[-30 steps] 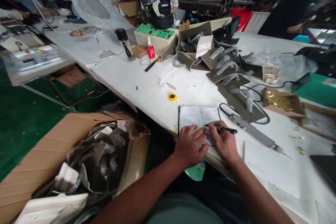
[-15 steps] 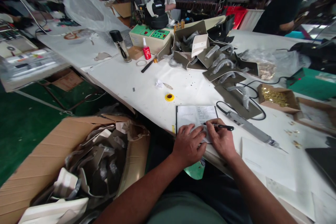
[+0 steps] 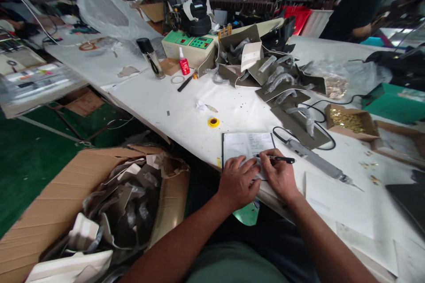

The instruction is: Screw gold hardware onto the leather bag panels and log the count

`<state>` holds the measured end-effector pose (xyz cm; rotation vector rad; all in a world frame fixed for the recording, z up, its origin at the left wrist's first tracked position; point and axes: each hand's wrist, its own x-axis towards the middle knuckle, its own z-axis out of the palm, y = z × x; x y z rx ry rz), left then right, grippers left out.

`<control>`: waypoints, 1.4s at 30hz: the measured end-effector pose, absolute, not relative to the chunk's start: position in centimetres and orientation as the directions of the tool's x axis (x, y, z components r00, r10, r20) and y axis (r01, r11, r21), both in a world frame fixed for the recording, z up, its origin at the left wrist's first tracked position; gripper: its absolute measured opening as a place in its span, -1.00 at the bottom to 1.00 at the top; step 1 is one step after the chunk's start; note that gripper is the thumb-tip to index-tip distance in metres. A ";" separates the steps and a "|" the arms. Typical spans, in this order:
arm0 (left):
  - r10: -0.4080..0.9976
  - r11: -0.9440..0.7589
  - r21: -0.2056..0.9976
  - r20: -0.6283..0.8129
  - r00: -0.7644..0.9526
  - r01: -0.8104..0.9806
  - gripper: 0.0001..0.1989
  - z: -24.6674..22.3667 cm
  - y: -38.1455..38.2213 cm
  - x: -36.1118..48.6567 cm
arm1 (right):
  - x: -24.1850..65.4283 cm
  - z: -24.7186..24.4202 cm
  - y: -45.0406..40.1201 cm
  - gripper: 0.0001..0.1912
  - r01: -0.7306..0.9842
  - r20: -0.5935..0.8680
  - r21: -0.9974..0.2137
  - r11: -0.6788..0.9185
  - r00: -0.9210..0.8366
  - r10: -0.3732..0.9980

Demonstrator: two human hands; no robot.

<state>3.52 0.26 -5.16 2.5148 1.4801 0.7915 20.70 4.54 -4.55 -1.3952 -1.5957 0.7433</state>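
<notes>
An open notebook [image 3: 247, 143] with handwriting on its pages lies at the near edge of the white table [image 3: 195, 141]. My left hand [image 3: 238, 182] rests on its lower left part, fingers spread and holding nothing. Wrapped round a black pen [image 3: 280, 158], my right hand [image 3: 279, 176] sits at the notebook's lower right, the pen's tip on the page. To the right lies a grey electric screwdriver [image 3: 318, 162] with a black cord. Beyond the notebook is a yellow roll [image 3: 213, 122].
A cardboard box [image 3: 49, 190] of grey pieces stands at lower left. Grey panels [image 3: 288, 117], a small box of brass parts [image 3: 352, 121], a red bottle [image 3: 183, 63] and a control machine [image 3: 189, 48] are on the table. Two people work beyond it.
The view has shifted very slightly. At the back, the person in white has moved a little to the left. Both my hands and the pen keep nearly the same place.
</notes>
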 end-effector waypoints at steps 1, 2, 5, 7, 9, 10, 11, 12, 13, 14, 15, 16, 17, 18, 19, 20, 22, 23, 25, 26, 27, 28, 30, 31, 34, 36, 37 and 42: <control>0.843 -0.515 0.353 0.375 0.386 0.781 -0.63 -5.1 0.3 3.5 | 20.7 -4.5 4.5 -0.66 0.459 0.220 -0.867 0.194 0.002 0.976; 0.843 -0.513 0.352 0.375 0.385 0.783 -0.63 -5.1 0.3 3.5 | 20.7 -4.5 4.5 -0.66 0.458 0.220 -0.867 0.194 0.002 0.976; 0.843 -0.512 0.346 0.379 0.382 0.786 -0.63 -5.1 0.2 3.6 | 20.8 -4.6 4.5 -0.66 0.456 0.223 -0.867 0.200 -0.003 0.975; 0.842 -0.513 0.345 0.380 0.383 0.786 -0.63 -5.1 0.2 3.6 | 20.8 -4.6 4.6 -0.67 0.457 0.225 -0.866 0.202 -0.005 0.974; 0.841 -0.515 0.346 0.381 0.384 0.784 -0.63 -5.1 0.2 3.6 | 20.8 -4.6 4.6 -0.68 0.459 0.225 -0.866 0.200 -0.001 0.974; 0.841 -0.515 0.347 0.381 0.384 0.784 -0.62 -5.1 0.2 3.6 | 20.8 -4.6 4.6 -0.69 0.458 0.223 -0.867 0.198 0.001 0.975; 0.842 -0.514 0.347 0.381 0.383 0.784 -0.62 -5.1 0.2 3.6 | 20.8 -4.6 4.6 -0.69 0.457 0.222 -0.868 0.196 0.002 0.975; 0.842 -0.514 0.348 0.381 0.382 0.784 -0.62 -5.1 0.2 3.6 | 20.8 -4.6 4.6 -0.69 0.455 0.220 -0.869 0.195 0.001 0.976; 0.842 -0.513 0.348 0.381 0.382 0.784 -0.62 -5.1 0.2 3.6 | 20.7 -4.7 4.6 -0.69 0.450 0.218 -0.871 0.194 0.000 0.976; 0.843 -0.512 0.349 0.380 0.381 0.785 -0.62 -5.1 0.2 3.6 | 20.7 -4.7 4.6 -0.69 0.446 0.216 -0.874 0.193 -0.001 0.976; 0.843 -0.512 0.350 0.379 0.381 0.785 -0.62 -5.1 0.2 3.6 | 20.7 -4.7 4.6 -0.69 0.442 0.214 -0.876 0.193 -0.002 0.977; 0.843 -0.512 0.350 0.378 0.382 0.785 -0.62 -5.1 0.2 3.6 | 20.7 -4.7 4.6 -0.69 0.438 0.214 -0.878 0.192 0.000 0.977; 0.844 -0.512 0.350 0.378 0.382 0.784 -0.62 -5.2 0.2 3.6 | 20.7 -4.7 4.6 -0.68 0.436 0.214 -0.880 0.191 0.003 0.977; 0.844 -0.512 0.351 0.377 0.382 0.784 -0.62 -5.2 0.2 3.6 | 20.7 -4.6 4.6 -0.68 0.435 0.214 -0.880 0.189 0.009 0.977; 0.844 -0.511 0.351 0.377 0.382 0.785 -0.62 -5.2 0.2 3.6 | 20.7 -4.6 4.6 -0.67 0.435 0.216 -0.881 0.188 0.016 0.976; 0.844 -0.511 0.351 0.377 0.381 0.785 -0.62 -5.2 0.2 3.6 | 20.7 -4.6 4.6 -0.67 0.434 0.218 -0.881 0.187 0.024 0.976; 0.844 -0.512 0.351 0.379 0.381 0.784 -0.64 -5.1 0.2 3.6 | 20.7 -4.4 4.5 -0.66 0.434 0.226 -0.881 0.188 0.037 0.973; 0.843 -0.513 0.351 0.381 0.381 0.783 -0.64 -5.1 0.2 3.6 | 20.7 -4.4 4.5 -0.66 0.435 0.231 -0.880 0.191 0.040 0.972; 0.840 -0.516 0.350 0.385 0.382 0.782 -0.64 -5.1 0.2 3.6 | 20.7 -4.3 4.5 -0.65 0.444 0.239 -0.874 0.195 0.045 0.970; 0.839 -0.517 0.349 0.387 0.382 0.782 -0.64 -5.1 0.2 3.6 | 20.7 -4.3 4.5 -0.65 0.452 0.241 -0.871 0.194 0.047 0.969; 0.840 -0.516 0.348 0.387 0.382 0.783 -0.64 -5.1 0.2 3.6 | 20.7 -4.3 4.5 -0.65 0.459 0.240 -0.868 0.191 0.050 0.970; 0.840 -0.515 0.346 0.386 0.381 0.784 -0.64 -5.1 0.2 3.6 | 20.7 -4.3 4.5 -0.65 0.466 0.237 -0.865 0.187 0.051 0.970; 0.841 -0.514 0.344 0.383 0.382 0.786 -0.63 -5.1 0.2 3.6 | 20.7 -4.4 4.5 -0.66 0.473 0.234 -0.862 0.182 0.053 0.971; 0.841 -0.514 0.344 0.383 0.382 0.786 -0.63 -5.1 0.2 3.6 | 20.7 -4.5 4.5 -0.66 0.472 0.234 -0.862 0.183 0.051 0.971; 0.839 -0.518 0.345 0.385 0.385 0.783 -0.63 -5.0 0.2 3.5 | 20.7 -4.6 4.5 -0.67 0.463 0.234 -0.867 0.185 0.050 0.971; 0.839 -0.519 0.345 0.383 0.387 0.782 -0.63 -5.0 0.2 3.5 | 20.7 -4.5 4.5 -0.67 0.461 0.232 -0.868 0.184 0.049 0.972; 0.839 -0.519 0.345 0.381 0.388 0.782 -0.63 -5.0 0.2 3.5 | 20.7 -4.5 4.5 -0.67 0.462 0.233 -0.868 0.184 0.050 0.971; 0.841 -0.516 0.346 0.379 0.386 0.784 -0.63 -5.1 0.2 3.6 | 20.7 -4.4 4.5 -0.66 0.494 0.240 -0.849 0.190 0.040 0.970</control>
